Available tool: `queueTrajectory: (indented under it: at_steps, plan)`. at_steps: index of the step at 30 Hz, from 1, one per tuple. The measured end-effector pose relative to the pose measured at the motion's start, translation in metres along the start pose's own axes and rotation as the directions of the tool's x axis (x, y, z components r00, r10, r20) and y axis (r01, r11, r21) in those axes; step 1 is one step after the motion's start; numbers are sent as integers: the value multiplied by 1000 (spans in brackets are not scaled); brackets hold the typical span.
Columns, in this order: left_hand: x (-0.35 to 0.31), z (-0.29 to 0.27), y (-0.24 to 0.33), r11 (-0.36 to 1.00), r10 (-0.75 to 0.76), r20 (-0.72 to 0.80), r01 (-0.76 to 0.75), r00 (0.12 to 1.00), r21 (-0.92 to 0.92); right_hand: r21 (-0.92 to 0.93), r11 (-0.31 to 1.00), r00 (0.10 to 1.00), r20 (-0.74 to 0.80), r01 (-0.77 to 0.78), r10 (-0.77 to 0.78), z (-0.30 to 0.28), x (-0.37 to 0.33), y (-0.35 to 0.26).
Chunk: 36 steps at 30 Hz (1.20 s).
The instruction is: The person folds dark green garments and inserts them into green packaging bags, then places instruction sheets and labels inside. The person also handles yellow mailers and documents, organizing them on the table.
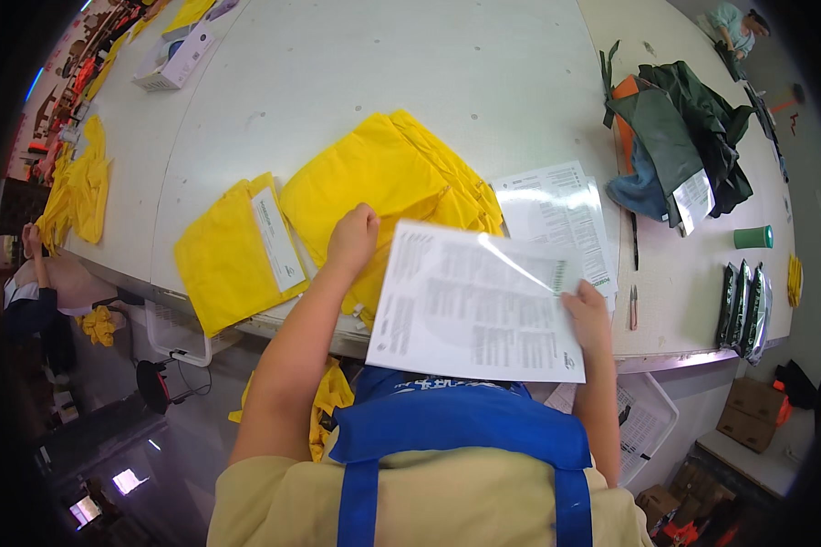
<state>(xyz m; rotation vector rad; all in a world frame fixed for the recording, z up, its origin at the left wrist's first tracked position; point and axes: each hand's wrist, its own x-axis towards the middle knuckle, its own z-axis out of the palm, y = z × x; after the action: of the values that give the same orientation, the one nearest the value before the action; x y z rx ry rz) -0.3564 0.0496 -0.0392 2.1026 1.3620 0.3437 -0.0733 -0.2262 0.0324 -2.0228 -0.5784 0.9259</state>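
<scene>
My right hand grips the right edge of a white printed sheet with a glossy surface, held tilted over the table's near edge. Over a folded yellow garment, my left hand is closed; whether its fingers hold the fabric is hidden. The sheet covers the near right part of that garment. To its left lies a folded yellow packet with a white label strip. More printed sheets lie flat just beyond the held sheet.
Dark green garments with a white label are heaped at the right. Near them are a green cup, a small red-handled tool and dark packets. A white box stands far left. Other people sit at the left and far right.
</scene>
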Motion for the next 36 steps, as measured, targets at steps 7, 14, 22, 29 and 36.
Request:
queueTrajectory:
  at_steps: [7,14,22,29,36]
  plan:
    - [-3,-31,41,982,175,92,-167,980,-85,397,913,966,-258,98,8,48,28,13]
    - [-21,0,63,919,365,191,-319,911,-231,568,822,996,86,-45,-5,139,30,0]
    - [-45,-72,63,936,196,-177,-238,965,-259,592,806,978,156,18,-136,201,42,-41]
    - [-65,-121,17,981,185,-358,-196,915,8,444,890,902,334,104,-272,213,39,-87]
    - [-80,-84,42,974,181,-253,-209,951,-91,698,707,929,327,-115,-171,239,22,-65]
